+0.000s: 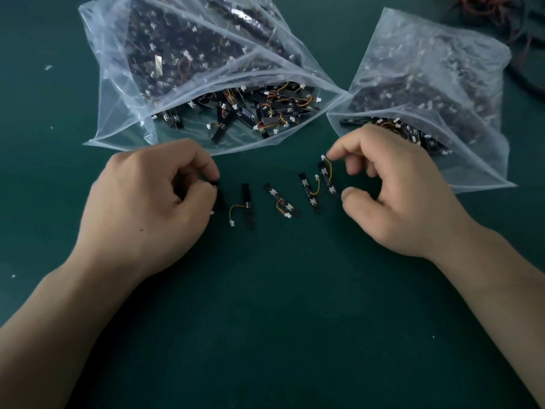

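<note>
- Large bag (pixel 109 93): clear plastic, its open mouth facing the person, filled with small black circuit strips that carry wires and white plugs. It is the reference for all positions below.
- Left hand (pixel 147 202): just before the left half of the large bag's mouth, with fingers curled. Thumb and index finger are pressed together on the far end of the leftmost strip (pixel 219 197).
- Leftmost strip: on the green mat (pixel 280 305), near the bag's mouth and partly hidden by the hand.
- Right hand (pixel 392 196): before the bag's right corner, with fingers curled. The index fingertip touches the white connector (pixel 323 157). The thumb lies apart from that finger, just beside the near end of the rightmost strip (pixel 328 180). Whether a true pinch is formed cannot be told.
- Rightmost strip: on the mat below the bag's right corner, with its yellow wire looping up to the connector.
- Three middle strips (pixel 281 200): in a row between the two held strips, before the bag's mouth.
- Smaller bag (pixel 483 160): just to the right of the large bag, with like contents.
- Wire tangle (pixel 501 13): beyond the smaller bag, well to the right of the large bag.
</note>
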The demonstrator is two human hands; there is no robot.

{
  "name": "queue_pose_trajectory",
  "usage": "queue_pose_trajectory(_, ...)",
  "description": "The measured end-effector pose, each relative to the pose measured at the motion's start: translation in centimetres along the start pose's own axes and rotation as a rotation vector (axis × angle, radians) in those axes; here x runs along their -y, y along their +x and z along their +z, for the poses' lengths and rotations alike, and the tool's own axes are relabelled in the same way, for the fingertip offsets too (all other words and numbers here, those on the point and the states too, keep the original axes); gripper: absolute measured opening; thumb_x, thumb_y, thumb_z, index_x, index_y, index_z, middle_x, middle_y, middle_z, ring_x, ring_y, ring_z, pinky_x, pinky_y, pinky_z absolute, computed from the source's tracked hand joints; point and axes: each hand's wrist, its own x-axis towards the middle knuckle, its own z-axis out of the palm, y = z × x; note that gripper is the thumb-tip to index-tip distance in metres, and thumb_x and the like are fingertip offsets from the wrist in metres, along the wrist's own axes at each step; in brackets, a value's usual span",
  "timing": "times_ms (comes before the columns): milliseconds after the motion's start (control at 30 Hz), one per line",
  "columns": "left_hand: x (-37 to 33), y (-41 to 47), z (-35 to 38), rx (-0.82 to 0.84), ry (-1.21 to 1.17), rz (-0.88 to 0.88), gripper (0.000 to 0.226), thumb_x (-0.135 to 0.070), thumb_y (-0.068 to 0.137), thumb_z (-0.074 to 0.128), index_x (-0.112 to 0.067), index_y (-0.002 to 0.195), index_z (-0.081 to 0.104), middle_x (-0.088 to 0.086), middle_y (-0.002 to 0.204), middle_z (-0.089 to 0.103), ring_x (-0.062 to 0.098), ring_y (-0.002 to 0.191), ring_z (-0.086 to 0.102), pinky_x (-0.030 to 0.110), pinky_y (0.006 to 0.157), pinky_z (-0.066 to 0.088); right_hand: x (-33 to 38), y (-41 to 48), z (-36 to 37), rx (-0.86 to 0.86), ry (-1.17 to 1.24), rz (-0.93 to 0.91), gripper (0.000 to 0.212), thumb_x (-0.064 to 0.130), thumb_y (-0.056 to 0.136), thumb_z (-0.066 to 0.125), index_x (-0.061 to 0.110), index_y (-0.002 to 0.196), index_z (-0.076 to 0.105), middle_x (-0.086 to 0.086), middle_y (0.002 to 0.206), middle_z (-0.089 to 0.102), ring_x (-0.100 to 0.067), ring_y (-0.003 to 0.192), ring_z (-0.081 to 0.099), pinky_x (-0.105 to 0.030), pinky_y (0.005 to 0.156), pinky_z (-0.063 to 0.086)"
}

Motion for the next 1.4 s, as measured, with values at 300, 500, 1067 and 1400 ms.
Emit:
queue_pose_trajectory(300, 0.0, -0.1, 0.0, 0.043, 0.042, 0.008, 0.021, -0.031, 0.075, 0.052, -0.034, 0.088, 0.068, -0.021, 0.079, 0.066, 0.010, 0.066, 0.059, 0.036, 0.064, 0.054, 0.6, 0.3, 0.0, 0.094, -0.126, 0.042, 0.046, 0.025, 0.079, 0.058, 0.025, 0.124, 0.067, 0.011, 0.090, 0.051, -0.001, 0.084, 0.049, -0.030, 0.067, 0.035)
queue_pose_trajectory(500, 0.0, -0.1, -0.1, 0.084, 0.054, 0.011, 0.017, -0.032, 0.073, 0.055, -0.035, 0.086, 0.067, -0.018, 0.078, 0.066, 0.011, 0.069, 0.059, 0.035, 0.066, 0.053, 0.7, 0.0, -0.2, 0.101, -0.083, 0.051, 0.042, 0.025, 0.078, 0.062, 0.023, 0.119, 0.070, 0.010, 0.093, 0.054, -0.009, 0.085, 0.050, -0.035, 0.070, 0.042)
queue_pose_trajectory(1067, -0.5, -0.6, -0.2, 0.149, 0.054, 0.101, 0.016, -0.030, 0.081, 0.060, -0.037, 0.091, 0.070, -0.014, 0.077, 0.063, 0.005, 0.076, 0.058, 0.033, 0.065, 0.050, 1.0, 0.0, -0.2, 0.170, -0.072, -0.044, 0.045, 0.025, 0.082, 0.064, 0.024, 0.126, 0.071, 0.007, 0.096, 0.056, -0.019, 0.090, 0.058, -0.043, 0.083, 0.049)
queue_pose_trajectory(1400, -0.7, -0.6, -0.1, 0.225, 0.162, 0.209, 0.052, -0.065, 0.084, 0.056, -0.036, 0.126, 0.069, -0.018, 0.110, 0.053, 0.013, 0.106, 0.053, 0.035, 0.079, 0.045, 0.6, 0.3, -0.3, 0.180, -0.019, -0.015, 0.044, 0.025, 0.080, 0.065, 0.028, 0.124, 0.070, 0.011, 0.091, 0.053, -0.015, 0.085, 0.054, -0.032, 0.074, 0.039)
